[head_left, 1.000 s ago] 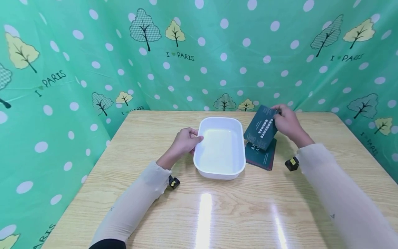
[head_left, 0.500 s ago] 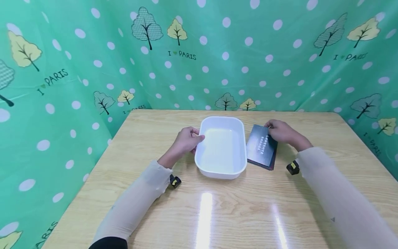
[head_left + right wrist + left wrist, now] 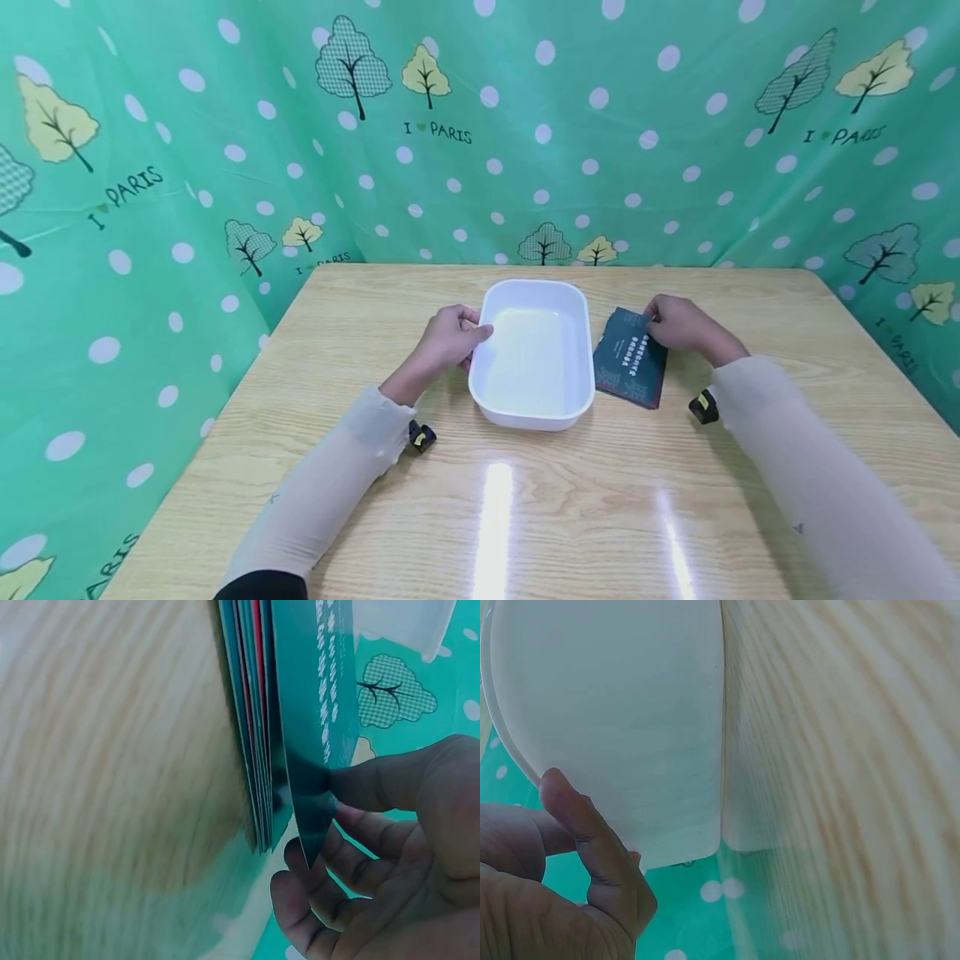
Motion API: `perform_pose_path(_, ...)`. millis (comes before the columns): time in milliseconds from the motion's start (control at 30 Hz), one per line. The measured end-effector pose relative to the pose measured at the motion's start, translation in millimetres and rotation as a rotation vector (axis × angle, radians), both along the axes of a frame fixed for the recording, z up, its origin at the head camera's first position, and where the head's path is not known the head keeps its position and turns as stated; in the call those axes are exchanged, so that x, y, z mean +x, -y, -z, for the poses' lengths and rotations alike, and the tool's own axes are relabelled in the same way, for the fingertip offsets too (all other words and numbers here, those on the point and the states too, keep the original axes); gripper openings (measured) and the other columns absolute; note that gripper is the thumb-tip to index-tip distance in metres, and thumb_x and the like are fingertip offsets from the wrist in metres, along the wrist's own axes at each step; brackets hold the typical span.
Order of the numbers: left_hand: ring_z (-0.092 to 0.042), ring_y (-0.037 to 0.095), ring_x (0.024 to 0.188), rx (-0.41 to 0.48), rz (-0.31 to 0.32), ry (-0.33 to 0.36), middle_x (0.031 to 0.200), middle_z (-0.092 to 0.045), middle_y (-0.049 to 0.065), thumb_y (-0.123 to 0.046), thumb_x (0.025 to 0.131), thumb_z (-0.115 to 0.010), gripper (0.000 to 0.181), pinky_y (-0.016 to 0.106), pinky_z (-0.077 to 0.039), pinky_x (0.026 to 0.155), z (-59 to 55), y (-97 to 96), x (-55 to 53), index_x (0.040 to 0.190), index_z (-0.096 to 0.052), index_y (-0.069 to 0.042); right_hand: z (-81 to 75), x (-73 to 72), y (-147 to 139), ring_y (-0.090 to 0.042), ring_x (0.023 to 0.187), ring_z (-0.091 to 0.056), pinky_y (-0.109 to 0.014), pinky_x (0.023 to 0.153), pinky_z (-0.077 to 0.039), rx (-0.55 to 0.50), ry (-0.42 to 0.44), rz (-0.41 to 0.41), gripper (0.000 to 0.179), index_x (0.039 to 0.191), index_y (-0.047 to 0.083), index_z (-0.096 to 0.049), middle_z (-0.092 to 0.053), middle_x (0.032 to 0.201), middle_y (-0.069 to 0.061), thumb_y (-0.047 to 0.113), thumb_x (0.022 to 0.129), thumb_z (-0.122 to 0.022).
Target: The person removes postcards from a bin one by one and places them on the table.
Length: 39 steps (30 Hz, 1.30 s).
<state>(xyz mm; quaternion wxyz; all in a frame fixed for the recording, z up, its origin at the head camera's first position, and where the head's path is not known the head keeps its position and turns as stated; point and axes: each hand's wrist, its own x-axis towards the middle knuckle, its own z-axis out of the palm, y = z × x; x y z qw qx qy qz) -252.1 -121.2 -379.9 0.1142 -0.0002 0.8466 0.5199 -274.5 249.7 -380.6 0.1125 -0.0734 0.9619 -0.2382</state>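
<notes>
My left hand (image 3: 448, 337) grips the left rim of a white plastic basin (image 3: 534, 421), thumb over the edge and fingers outside. The basin stands upright on the table with nothing in it. Right of it, my right hand (image 3: 681, 323) pinches the far right corner of a dark green printed card (image 3: 628, 362). That card covers a stack of similar cards; in the right wrist view the stack (image 3: 259, 750) shows several thin edges, one of them red. There, the pinched card (image 3: 309, 697) slants up from the stack, its near corner between thumb and fingers.
A pale wooden table (image 3: 600, 500) carries everything, with bright light reflections near its front. Behind and to the left hangs a green curtain (image 3: 450, 200) with white dots and trees. Small black devices are strapped at both wrists.
My right hand has lowered the green card from a tilted, raised position onto the stack, still pinching its corner. My left hand and the basin have stayed put.
</notes>
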Motion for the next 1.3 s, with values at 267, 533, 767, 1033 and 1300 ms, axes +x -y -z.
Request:
perform_pose_path(267,-0.059,0.017,0.050,0.004,0.002,0.009,0.084,-0.066,0.011,-0.020,0.100,-0.069,0.027,0.036,-0.059,0.049,-0.1,-1.3,0.0,0.117,-0.058,-0.002,5.9,0.0,0,-0.035,0.090,-0.058,-0.044,0.077,-0.053,0.007,0.002,0.001,0.027,0.120,-0.014,-0.054,-0.061,0.105,-0.027,0.005,0.103,-0.045)
perform_pose_path(533,-0.058,0.017,0.050,0.002,-0.004,0.008,0.083,-0.064,0.011,-0.019,0.100,-0.069,0.026,0.035,-0.058,0.048,-1.2,-2.2,0.8,0.117,-0.058,-0.002,11.4,2.0,0,-0.038,0.095,-0.057,-0.050,0.082,-0.054,0.025,-0.019,0.009,0.028,0.120,-0.015,-0.055,-0.058,0.111,-0.031,0.005,0.104,-0.045)
perform_pose_path(767,-0.060,0.017,0.051,-0.002,0.000,0.003,0.084,-0.065,0.011,-0.020,0.100,-0.069,0.026,0.037,-0.060,0.051,-0.5,-2.5,0.6,0.117,-0.058,-0.002,14.8,2.8,0,-0.039,0.099,-0.058,-0.053,0.086,-0.054,0.049,-0.030,0.014,0.030,0.125,-0.014,-0.056,-0.057,0.116,-0.032,0.007,0.105,-0.046)
perform_pose_path(1033,-0.059,0.017,0.052,-0.014,0.001,0.001,0.085,-0.066,0.011,-0.020,0.100,-0.068,0.026,0.036,-0.060,0.051,1.2,-2.7,-0.2,0.117,-0.058,-0.003,14.3,3.6,-2,-0.040,0.099,-0.059,-0.057,0.087,-0.054,0.085,-0.051,0.021,0.034,0.130,-0.013,-0.055,-0.059,0.119,-0.033,0.010,0.105,-0.049)
perform_pose_path(1300,-0.058,0.015,0.051,0.015,0.026,0.029,0.079,-0.063,0.009,-0.024,0.100,-0.069,0.030,0.033,-0.058,0.049,2.4,0.3,-0.9,0.118,-0.058,-0.003,7.0,14.9,2,-0.048,0.117,-0.054,-0.064,0.099,-0.049,0.020,-0.154,-0.005,0.044,0.134,-0.011,-0.054,-0.054,0.131,-0.035,0.025,0.109,-0.047)
